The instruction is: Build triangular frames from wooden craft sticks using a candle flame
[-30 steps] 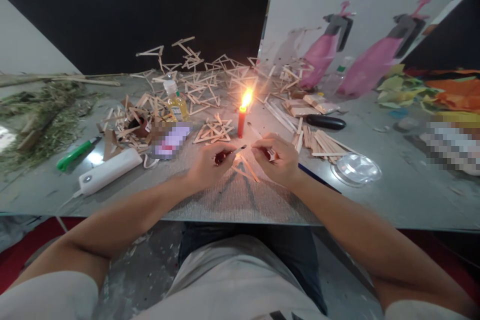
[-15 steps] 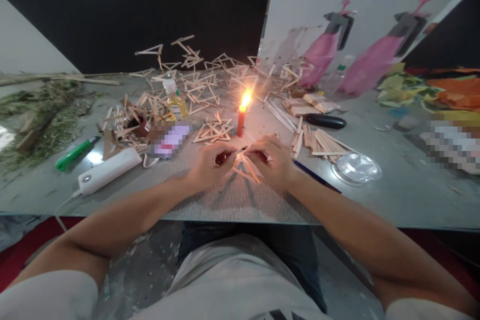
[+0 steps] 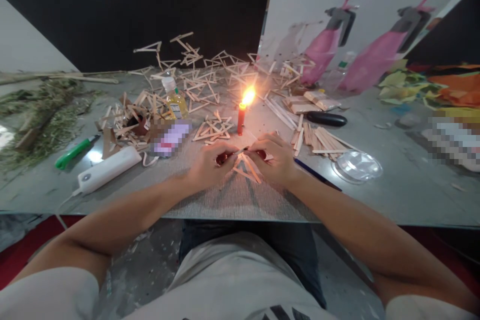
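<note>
Fingers of left hand (image 3: 208,164) and right hand (image 3: 276,159) pinching thin pale wooden sticks (image 3: 249,168), lit red candle (image 3: 240,120) just beyond

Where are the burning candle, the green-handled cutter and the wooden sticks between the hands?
burning candle (image 3: 241,120): head view, on its red body below the flame.
green-handled cutter (image 3: 73,154): head view, on the middle of its handle.
wooden sticks (image 3: 250,169): head view, on the middle of one slanting stick.

A home craft workbench: wooden stick triangles (image 3: 210,130) litter the table (image 3: 393,195), beside a burning candle (image 3: 241,118) (red), glue bottle (image 3: 174,101), coloured paper (image 3: 431,87).
</note>
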The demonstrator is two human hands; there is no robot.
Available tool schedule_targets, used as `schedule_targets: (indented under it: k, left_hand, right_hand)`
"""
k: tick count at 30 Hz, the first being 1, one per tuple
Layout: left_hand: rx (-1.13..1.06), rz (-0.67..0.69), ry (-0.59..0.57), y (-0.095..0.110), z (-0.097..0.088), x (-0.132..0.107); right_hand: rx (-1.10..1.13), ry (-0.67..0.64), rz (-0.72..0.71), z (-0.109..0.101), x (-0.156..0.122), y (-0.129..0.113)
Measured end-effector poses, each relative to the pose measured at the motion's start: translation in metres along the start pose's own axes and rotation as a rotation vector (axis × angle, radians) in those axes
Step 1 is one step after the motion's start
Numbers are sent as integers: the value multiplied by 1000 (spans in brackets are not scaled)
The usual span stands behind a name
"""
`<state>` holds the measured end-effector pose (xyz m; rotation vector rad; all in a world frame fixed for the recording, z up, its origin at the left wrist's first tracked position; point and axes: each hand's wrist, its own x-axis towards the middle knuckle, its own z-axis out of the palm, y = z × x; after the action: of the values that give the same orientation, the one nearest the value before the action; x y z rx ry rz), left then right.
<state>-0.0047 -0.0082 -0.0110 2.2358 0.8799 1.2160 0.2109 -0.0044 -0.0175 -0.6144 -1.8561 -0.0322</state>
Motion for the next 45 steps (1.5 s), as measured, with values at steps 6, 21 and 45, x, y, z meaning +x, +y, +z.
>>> schedule_targets:
  k: [6,21,45]
  left_hand:
    - [0,-5,-11,0,0,0]
    - [22,-7,-4,2,-2,1]
    - [47,20,38,-2,0,2]
  right_hand:
    - [11,-7,21,-1,1,-2]
    - [35,-68,66,-4,3,-8]
    - [-84,-37,-122,-6,2,-6]
